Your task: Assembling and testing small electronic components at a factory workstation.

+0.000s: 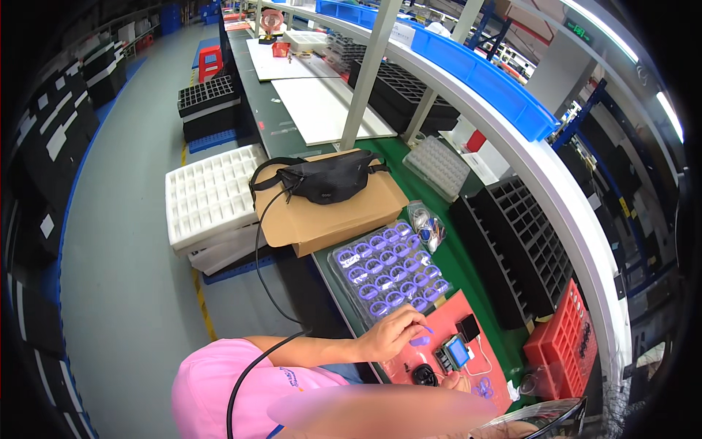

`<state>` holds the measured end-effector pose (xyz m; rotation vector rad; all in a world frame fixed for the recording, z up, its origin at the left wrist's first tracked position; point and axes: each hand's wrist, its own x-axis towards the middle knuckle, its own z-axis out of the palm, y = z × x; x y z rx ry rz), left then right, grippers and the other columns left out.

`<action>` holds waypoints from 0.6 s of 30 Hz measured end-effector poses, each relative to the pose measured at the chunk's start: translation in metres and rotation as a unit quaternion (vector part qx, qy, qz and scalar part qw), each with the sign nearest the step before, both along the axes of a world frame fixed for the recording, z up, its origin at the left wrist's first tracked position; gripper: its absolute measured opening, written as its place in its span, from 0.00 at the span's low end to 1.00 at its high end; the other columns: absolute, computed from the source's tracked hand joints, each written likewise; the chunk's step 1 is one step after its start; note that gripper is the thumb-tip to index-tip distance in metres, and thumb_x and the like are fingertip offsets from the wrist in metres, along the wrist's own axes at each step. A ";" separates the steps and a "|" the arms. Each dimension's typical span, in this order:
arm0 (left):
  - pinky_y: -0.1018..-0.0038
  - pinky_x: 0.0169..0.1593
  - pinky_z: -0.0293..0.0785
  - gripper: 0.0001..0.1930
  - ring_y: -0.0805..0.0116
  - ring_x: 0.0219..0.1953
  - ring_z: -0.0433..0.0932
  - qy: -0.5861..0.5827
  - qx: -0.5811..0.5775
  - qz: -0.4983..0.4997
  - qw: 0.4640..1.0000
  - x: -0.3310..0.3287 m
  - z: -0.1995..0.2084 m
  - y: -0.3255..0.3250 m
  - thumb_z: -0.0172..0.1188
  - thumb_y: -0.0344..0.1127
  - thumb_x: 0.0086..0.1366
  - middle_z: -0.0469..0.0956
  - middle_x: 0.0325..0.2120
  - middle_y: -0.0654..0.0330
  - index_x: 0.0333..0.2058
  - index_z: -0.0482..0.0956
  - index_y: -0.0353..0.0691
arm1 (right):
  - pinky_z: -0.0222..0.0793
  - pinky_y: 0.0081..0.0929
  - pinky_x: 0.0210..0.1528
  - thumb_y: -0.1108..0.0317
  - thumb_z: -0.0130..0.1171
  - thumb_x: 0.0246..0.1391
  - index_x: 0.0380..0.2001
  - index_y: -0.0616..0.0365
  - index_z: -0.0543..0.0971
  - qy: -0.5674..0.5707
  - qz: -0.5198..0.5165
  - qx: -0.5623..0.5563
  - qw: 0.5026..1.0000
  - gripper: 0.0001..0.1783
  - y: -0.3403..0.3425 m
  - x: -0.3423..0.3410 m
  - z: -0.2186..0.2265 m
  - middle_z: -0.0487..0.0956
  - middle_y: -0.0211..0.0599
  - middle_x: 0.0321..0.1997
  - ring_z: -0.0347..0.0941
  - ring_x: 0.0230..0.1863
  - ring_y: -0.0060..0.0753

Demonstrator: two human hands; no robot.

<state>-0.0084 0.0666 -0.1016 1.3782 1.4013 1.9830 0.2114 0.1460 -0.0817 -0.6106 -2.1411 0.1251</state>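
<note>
My left hand [395, 333] reaches over a red work mat [479, 307] and pinches a small purple ring piece [421, 340] at its fingertips. Just behind it lies a clear blister tray [387, 274] filled with several purple rings. Only the fingertips of my right hand [457, 380] show, low on the mat, beside a small device with a blue screen [456, 353] and a round black part [424, 374]. Whether that hand holds anything is hidden. A small black block [468, 326] with a white cable sits on the mat.
A cardboard box [329, 212] with a black pouch [329, 179] on it stands behind the tray, its cable running to my pink shirt. A clear bag of parts [428, 227], black grid trays [526, 241], a red crate [567, 340], a white foam tray [212, 194] and blue bins [475, 73] surround the bench.
</note>
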 end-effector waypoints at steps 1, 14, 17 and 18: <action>0.70 0.44 0.77 0.05 0.61 0.41 0.80 0.001 0.000 0.005 1.000 -0.001 0.000 0.000 0.57 0.24 0.75 0.75 0.41 0.53 0.47 0.77 0.32 | 0.55 0.47 0.25 0.77 0.52 0.68 0.21 0.66 0.70 0.005 -0.003 -0.002 1.000 0.17 0.000 0.000 0.001 0.69 0.48 0.19 0.65 0.20 0.54; 0.71 0.41 0.77 0.05 0.66 0.37 0.80 0.001 -0.024 0.041 0.999 -0.008 -0.002 0.000 0.57 0.27 0.76 0.75 0.38 0.55 0.46 0.78 0.33 | 0.58 0.39 0.27 0.71 0.49 0.71 0.25 0.63 0.77 0.066 0.061 -0.047 0.995 0.18 0.001 -0.022 0.053 0.72 0.41 0.19 0.67 0.21 0.44; 0.71 0.41 0.76 0.05 0.67 0.36 0.79 0.008 -0.027 0.048 0.998 -0.010 -0.001 -0.001 0.58 0.27 0.76 0.75 0.38 0.56 0.46 0.78 0.33 | 0.58 0.38 0.27 0.69 0.49 0.72 0.28 0.62 0.80 0.042 0.092 -0.022 0.995 0.17 -0.001 -0.029 0.063 0.75 0.39 0.20 0.67 0.21 0.41; 0.71 0.41 0.76 0.05 0.67 0.36 0.79 0.009 -0.027 0.048 0.998 -0.010 -0.001 -0.001 0.58 0.27 0.76 0.75 0.38 0.56 0.46 0.78 0.33 | 0.58 0.38 0.27 0.69 0.49 0.72 0.28 0.62 0.80 0.043 0.092 -0.022 0.995 0.17 -0.001 -0.031 0.065 0.75 0.39 0.20 0.67 0.21 0.41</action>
